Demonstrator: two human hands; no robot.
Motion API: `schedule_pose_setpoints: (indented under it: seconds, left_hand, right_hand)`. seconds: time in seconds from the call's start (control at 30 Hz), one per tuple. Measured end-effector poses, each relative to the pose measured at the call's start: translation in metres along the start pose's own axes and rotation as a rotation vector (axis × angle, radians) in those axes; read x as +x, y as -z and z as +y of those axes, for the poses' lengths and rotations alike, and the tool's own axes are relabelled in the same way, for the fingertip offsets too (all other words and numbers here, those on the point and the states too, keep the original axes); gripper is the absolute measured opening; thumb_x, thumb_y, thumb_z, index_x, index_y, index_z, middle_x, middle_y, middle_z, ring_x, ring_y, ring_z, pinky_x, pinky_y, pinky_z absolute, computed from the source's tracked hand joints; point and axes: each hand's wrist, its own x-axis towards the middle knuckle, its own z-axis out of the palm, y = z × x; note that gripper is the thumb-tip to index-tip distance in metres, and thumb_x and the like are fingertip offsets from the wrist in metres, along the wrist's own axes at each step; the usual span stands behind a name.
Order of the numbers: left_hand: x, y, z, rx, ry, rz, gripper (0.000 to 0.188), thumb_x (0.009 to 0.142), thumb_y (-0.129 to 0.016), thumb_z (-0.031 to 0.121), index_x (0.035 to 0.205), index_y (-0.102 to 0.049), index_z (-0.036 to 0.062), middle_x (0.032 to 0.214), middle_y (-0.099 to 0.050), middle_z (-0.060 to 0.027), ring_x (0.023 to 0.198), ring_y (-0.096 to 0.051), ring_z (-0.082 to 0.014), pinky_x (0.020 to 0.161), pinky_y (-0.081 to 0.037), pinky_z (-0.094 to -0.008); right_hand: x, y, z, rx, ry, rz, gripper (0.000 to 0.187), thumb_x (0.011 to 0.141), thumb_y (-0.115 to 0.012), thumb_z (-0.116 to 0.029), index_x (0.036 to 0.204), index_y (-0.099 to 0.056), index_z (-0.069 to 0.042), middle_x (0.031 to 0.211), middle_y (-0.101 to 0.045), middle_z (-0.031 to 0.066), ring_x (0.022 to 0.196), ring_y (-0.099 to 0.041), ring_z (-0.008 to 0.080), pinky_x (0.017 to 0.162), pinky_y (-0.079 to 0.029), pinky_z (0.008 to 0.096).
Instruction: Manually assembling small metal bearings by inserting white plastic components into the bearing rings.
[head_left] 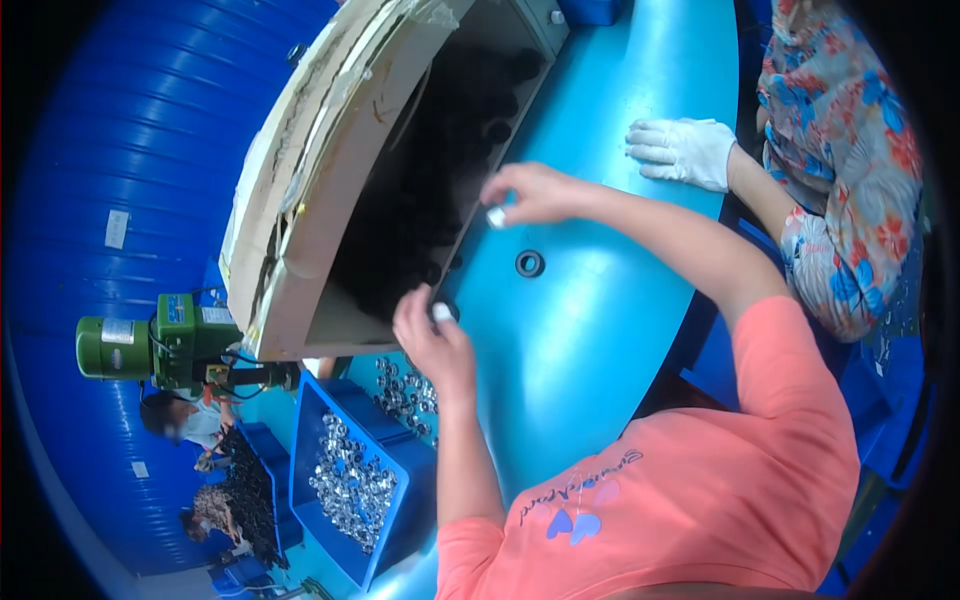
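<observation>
My left hand is at the near corner of a beige-edged open box, its fingers bent around a dark round part that shows only partly. White covering wraps the thumb tip. Farther along the box's edge, my right hand has its fingers curled toward a white-covered thumb; anything pinched there is too small or hidden to name. A single black ring lies on the turquoise table between and to the right of my hands. Many dark parts fill the shadowed box.
A blue bin of shiny metal rings stands at lower left, with loose rings beside it. A green motor is left of the box. Across the table rests another person's white-gloved hand. Other people sit at far lower left.
</observation>
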Motion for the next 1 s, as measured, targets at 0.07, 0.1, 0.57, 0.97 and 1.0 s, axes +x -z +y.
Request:
schedule_pose_setpoints:
  seconds: [0.07, 0.1, 0.57, 0.97, 1.0]
  left_hand:
    - [-0.041, 0.004, 0.011, -0.051, -0.017, -0.099, 0.036, 0.085, -0.061, -0.005, 0.120, -0.066, 0.0032, 0.118, -0.063, -0.0153, 0.107, -0.059, -0.0309, 0.083, -0.051, -0.0377]
    - [-0.052, 0.006, 0.023, -0.082, -0.038, -0.134, 0.035, 0.084, -0.062, -0.006, 0.119, -0.066, 0.0034, 0.116, -0.064, -0.0155, 0.105, -0.060, -0.0310, 0.082, -0.051, -0.0379]
    - [-0.131, 0.021, 0.078, -0.445, 0.043, -0.273, 0.030, 0.083, -0.068, -0.001, 0.112, -0.068, 0.0036, 0.101, -0.069, -0.0143, 0.092, -0.065, -0.0317, 0.084, -0.051, -0.0402]
    - [-0.140, 0.024, 0.066, -0.500, 0.049, -0.274, 0.033, 0.079, -0.066, 0.001, 0.111, -0.066, 0.0064, 0.091, -0.067, -0.0107, 0.087, -0.064, -0.0297, 0.082, -0.048, -0.0416]
    - [-0.140, 0.025, 0.066, -0.497, 0.042, -0.266, 0.032, 0.079, -0.066, 0.000, 0.111, -0.066, 0.0063, 0.091, -0.067, -0.0109, 0.088, -0.064, -0.0302, 0.082, -0.048, -0.0418]
  right_hand:
    - [-0.037, -0.012, -0.002, -0.128, 0.086, -0.093, 0.048, 0.080, -0.078, -0.029, 0.121, -0.067, -0.006, 0.113, -0.062, 0.0154, 0.099, -0.065, 0.0313, 0.087, -0.054, 0.0417]
    - [-0.048, -0.020, -0.001, -0.225, 0.171, -0.083, 0.048, 0.079, -0.079, -0.029, 0.119, -0.067, -0.006, 0.112, -0.062, 0.0152, 0.098, -0.065, 0.0321, 0.087, -0.054, 0.0421]
    - [0.044, -0.049, -0.035, 0.086, 0.006, 0.627, 0.044, 0.082, -0.072, -0.030, 0.117, -0.067, -0.003, 0.097, -0.070, 0.0175, 0.089, -0.068, 0.0301, 0.082, -0.055, 0.0426]
    - [0.004, -0.194, -0.110, -0.474, 0.427, -0.080, 0.074, 0.071, -0.082, -0.038, 0.139, -0.054, -0.025, 0.133, -0.053, 0.0138, 0.118, -0.050, 0.0374, 0.101, -0.046, 0.0495]
    - [0.008, -0.194, -0.111, -0.465, 0.428, -0.109, 0.071, 0.072, -0.080, -0.038, 0.137, -0.055, -0.025, 0.131, -0.054, 0.0133, 0.117, -0.050, 0.0369, 0.099, -0.047, 0.0493]
